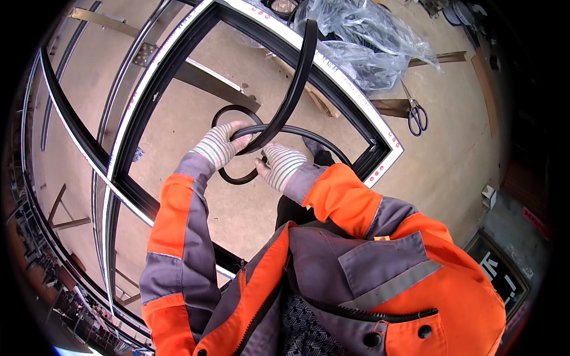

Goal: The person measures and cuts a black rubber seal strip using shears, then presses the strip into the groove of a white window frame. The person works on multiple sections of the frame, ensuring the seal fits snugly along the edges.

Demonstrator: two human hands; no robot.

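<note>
- The left hand (pixel 221 144) is being held palm inward over the frame opening, its forearm being raised almost straight from the lower edge; its thumb and fingers are being clamped on the black strip (pixel 297 83).
- The right hand (pixel 282 165) is being held just beside it, slightly lower, its forearm being angled up and leftward; its fingers are being kept half curled next to the strip, and whether they are closing on it cannot be told.
- Striped gloves are being worn on both hands, with fingertips being left bare.
- Small dark print and groups of red marks are being borne by the white face of the frame (pixel 356 96); large white characters are being displayed on a dark panel (pixel 502 291) at lower right.
- The black strip is being suspended over the frame opening: one broad length is being arched upward across the frame's far side, a narrower run is being bent rightward, and round loops are being formed about the hands. A smooth, dark finish is being shown.
</note>
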